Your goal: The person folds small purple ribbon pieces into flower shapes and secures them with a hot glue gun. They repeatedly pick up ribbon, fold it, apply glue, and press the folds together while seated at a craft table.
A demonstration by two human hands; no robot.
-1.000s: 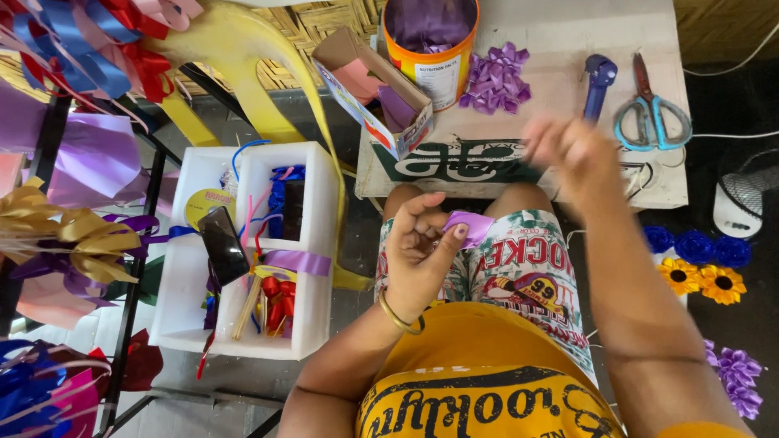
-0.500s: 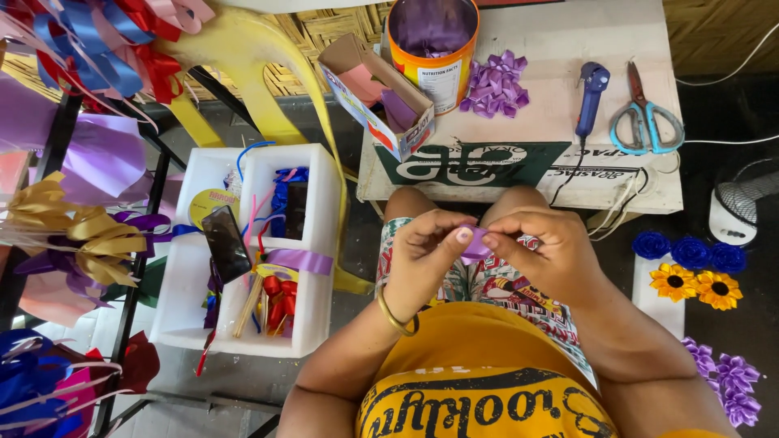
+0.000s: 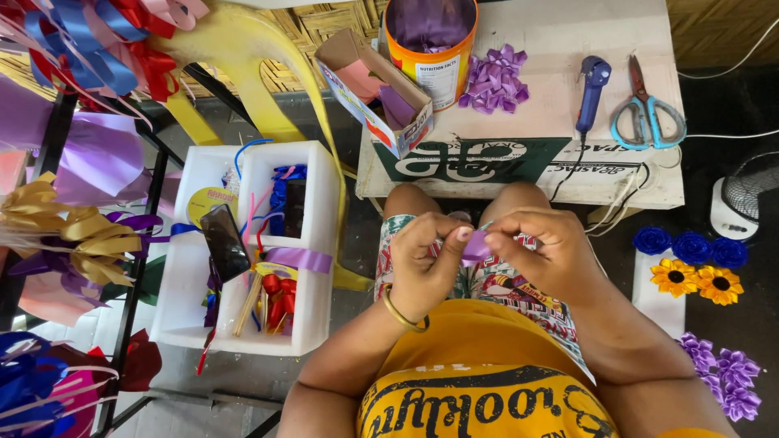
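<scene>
So from my feed looking down: both hands are up over the lap, pinching the same small purple ribbon piece (image 3: 475,247) between them. Left hand (image 3: 426,264) has its grip closed on the ribbon's left end, thumb and fingers pressed together, gold bangle (image 3: 402,312) on that wrist. Right hand (image 3: 544,251) has its grip clenched on the right end, fingertips touching the purple bit. The ribbon sits right between the two hands, above the knees, just in front of the low white table (image 3: 560,49).

On that table I can see an orange tin (image 3: 434,45) with purple stuff inside, a pile of finished purple ribbon flowers (image 3: 493,79) just beside it, a blue glue gun (image 3: 591,89), and teal-handled scissors (image 3: 647,105) near the right edge. An open cardboard box (image 3: 373,93) leans off the table's left corner.

Off to my left there's a white plastic bin (image 3: 320,243) stuffed with ribbons and sticks, a dark phone (image 3: 225,242) lying across it. Right side on the floor: blue ribbon roses (image 3: 691,247) and yellow sunflower-ish ones (image 3: 696,280).
</scene>
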